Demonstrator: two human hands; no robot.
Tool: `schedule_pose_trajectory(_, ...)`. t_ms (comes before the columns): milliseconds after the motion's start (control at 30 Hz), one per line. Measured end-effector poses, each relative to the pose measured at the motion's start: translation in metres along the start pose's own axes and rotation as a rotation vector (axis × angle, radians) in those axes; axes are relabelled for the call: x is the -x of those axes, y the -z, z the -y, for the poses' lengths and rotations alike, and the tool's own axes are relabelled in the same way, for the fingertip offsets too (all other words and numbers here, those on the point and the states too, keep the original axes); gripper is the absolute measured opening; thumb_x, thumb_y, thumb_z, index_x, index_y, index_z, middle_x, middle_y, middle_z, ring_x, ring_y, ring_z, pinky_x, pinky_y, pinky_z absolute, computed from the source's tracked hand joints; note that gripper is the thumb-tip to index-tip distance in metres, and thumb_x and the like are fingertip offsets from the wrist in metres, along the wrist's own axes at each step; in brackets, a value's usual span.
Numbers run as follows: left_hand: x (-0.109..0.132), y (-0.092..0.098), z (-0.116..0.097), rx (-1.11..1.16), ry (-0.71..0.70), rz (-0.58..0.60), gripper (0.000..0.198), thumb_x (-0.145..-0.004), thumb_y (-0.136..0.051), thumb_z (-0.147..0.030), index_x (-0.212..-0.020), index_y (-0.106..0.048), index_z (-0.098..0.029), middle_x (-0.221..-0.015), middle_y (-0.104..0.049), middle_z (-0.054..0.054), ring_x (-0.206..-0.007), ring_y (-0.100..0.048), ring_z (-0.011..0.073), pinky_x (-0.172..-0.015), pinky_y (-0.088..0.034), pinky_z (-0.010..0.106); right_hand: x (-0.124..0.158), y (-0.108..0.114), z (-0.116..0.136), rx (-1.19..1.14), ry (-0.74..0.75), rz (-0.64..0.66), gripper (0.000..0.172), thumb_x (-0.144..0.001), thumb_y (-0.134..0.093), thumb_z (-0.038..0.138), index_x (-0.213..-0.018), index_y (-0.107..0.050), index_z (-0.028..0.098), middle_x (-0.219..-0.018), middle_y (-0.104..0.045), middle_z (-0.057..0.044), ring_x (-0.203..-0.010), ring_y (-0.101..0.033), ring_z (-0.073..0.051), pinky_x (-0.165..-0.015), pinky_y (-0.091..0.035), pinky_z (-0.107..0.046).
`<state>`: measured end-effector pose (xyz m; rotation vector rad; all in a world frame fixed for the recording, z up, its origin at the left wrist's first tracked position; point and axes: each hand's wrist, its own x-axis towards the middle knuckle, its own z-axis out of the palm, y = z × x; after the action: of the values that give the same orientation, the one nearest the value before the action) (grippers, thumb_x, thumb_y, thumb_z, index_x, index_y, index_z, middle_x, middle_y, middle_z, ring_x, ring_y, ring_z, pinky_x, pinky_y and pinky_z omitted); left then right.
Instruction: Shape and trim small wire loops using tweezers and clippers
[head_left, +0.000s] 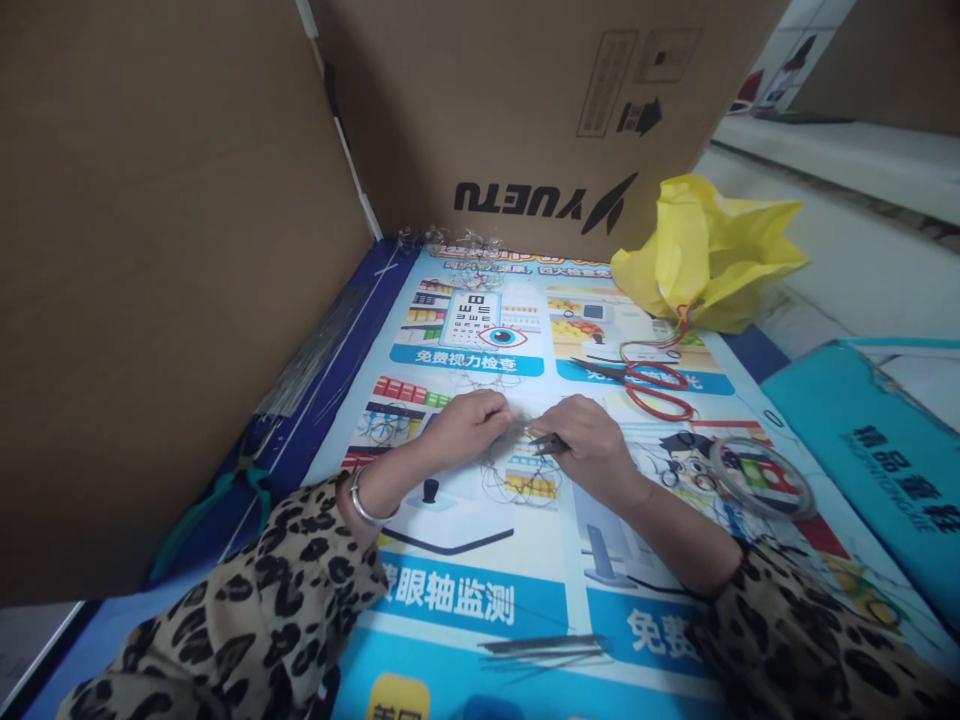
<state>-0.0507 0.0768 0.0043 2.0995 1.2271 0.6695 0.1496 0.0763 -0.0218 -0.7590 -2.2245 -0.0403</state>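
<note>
My left hand [471, 425] is closed in a pinch above the printed sheet [480, 545]; what its fingers hold is too small to name. Just to the right, my right hand [583, 440] is closed around a small dark metal tool [550, 444], its tip pointing left toward my left hand. Thin bent wire [521, 480] lies or hangs between and below the hands. Red-handled scissors [656, 388] rest behind my right hand, their blades pointing left. A bundle of dark wire pieces [544, 648] lies near the front.
Cardboard panels [480, 120] stand at the back and left. A crumpled yellow bag [709, 255] sits at the back right, above a wire coil [761, 478] and beside a turquoise box [877, 450]. Green-handled pliers [217, 505] and straight wires [311, 350] are at the left.
</note>
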Motion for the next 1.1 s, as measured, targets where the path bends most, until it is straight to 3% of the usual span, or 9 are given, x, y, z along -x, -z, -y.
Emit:
schedule_pose_trajectory(300,0.0006,0.0001,0.0011,0.003,0.022,0.013,0.026,-0.085,-0.04,-0.03,-0.063,-0.048,-0.017,-0.061,-0.049,-0.002,-0.061,-0.045,0.0111,-0.057,-0.032,0.023,-0.002,0.0035,0.0028,-0.117,-0.063,-0.036,0.019,-0.074,-0.055,0.007,-0.085,-0.059,0.022,-0.073,-0.064,-0.002,-0.072,-0.055,-0.016,-0.069,-0.045,-0.033)
schedule_pose_trajectory(633,0.0027,-0.0031,-0.0019,0.098,0.092,0.047,0.006,-0.076,-0.049,-0.023,-0.08,-0.051,-0.02,-0.068,-0.054,-0.004,-0.061,-0.048,0.0099,-0.055,-0.033,0.021,-0.0003,0.0032,0.0015,-0.168,-0.148,-0.036,0.019,-0.073,-0.056,0.007,-0.084,-0.061,0.021,-0.076,-0.064,-0.002,-0.075,-0.056,-0.016,-0.071,-0.046,-0.033)
schedule_pose_trajectory(1100,0.0031,-0.0025,-0.0052,0.072,0.039,0.143,0.017,-0.077,-0.044,-0.02,-0.079,-0.062,-0.019,-0.076,-0.063,-0.002,-0.072,-0.054,0.0124,-0.066,-0.038,0.023,-0.0024,0.0028,0.0029,-0.188,-0.207,-0.092,0.014,-0.076,-0.057,0.013,-0.084,-0.062,0.023,-0.076,-0.065,-0.002,-0.075,-0.058,-0.016,-0.071,-0.048,-0.033)
